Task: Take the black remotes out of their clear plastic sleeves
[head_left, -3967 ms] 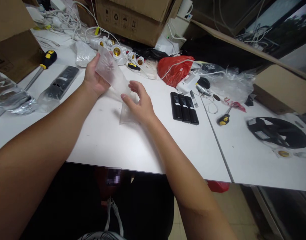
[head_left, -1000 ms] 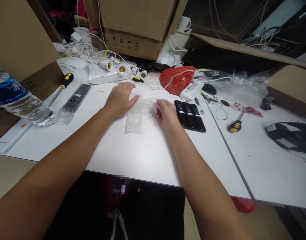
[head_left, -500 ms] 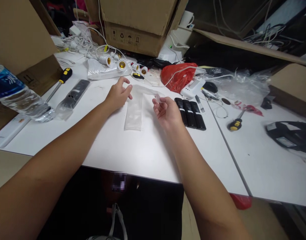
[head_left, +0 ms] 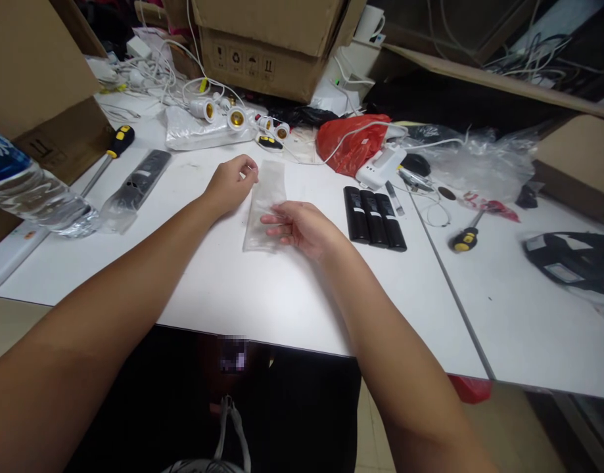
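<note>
A flat, see-through plastic sleeve (head_left: 271, 182) lies on the white table in front of me. My left hand (head_left: 235, 180) is at its upper left edge, thumb and index fingertip pressed together; whether they pinch the sleeve is too small to tell. My right hand (head_left: 302, 226) reaches over the sleeve's lower right part, its fingers spread apart above the plastic. Three black remote-like devices (head_left: 375, 220) lie side by side to the right of my right hand. Another dark one in a clear bag (head_left: 142, 184) rests on the left.
A water bottle (head_left: 40, 190) and a screwdriver (head_left: 107, 157) are on the left. Lamp sockets (head_left: 236, 119), a red bag (head_left: 348, 144) and a white power strip (head_left: 380, 167) line the back. A second screwdriver (head_left: 465, 239) lies right. Cardboard boxes (head_left: 267, 66) stand behind.
My right hand has moved left and slightly down over the sleeve. The sleeve's upper part, stretched toward the right before, now lies in line with the rest. My left thumb and index finger have closed together.
</note>
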`<state>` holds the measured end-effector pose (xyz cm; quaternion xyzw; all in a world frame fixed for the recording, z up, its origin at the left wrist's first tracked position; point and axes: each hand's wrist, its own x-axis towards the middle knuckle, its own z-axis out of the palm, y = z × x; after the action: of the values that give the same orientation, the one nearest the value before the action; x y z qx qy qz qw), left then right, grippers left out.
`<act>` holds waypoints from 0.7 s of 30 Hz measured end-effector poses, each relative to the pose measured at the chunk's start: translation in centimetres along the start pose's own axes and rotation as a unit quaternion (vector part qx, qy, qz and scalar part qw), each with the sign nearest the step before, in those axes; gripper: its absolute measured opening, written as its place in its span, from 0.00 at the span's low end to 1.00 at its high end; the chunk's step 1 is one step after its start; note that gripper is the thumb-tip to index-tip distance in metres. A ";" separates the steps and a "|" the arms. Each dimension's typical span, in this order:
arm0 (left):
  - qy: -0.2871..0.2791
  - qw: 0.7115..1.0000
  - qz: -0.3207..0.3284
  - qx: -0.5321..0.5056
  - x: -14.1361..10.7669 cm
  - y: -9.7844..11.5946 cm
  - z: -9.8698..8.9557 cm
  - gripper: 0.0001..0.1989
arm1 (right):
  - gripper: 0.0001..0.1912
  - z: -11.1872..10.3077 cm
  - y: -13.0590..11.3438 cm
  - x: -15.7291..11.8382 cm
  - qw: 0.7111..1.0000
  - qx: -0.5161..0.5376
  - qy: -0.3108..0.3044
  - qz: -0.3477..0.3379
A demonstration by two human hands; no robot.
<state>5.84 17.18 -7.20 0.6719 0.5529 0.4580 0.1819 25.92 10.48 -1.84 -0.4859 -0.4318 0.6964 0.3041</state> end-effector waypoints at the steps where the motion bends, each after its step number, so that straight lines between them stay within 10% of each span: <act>1: 0.004 1.000 -0.002 0.000 0.0 -0.2 0.0 0.05 | 0.04 0.0 0.0 0.0 1.000 -0.013 -0.004 0.008; 21: -0.005 0.998 -0.055 -0.042 0.6 -1.5 0.0 0.07 | 0.13 -1.6 -1.1 -1.3 0.964 -0.164 -0.148 0.145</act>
<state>4.96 18.18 -8.11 0.6346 0.5684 0.4668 0.2375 27.83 10.35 -0.61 -0.4783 -0.5053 0.7166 0.0483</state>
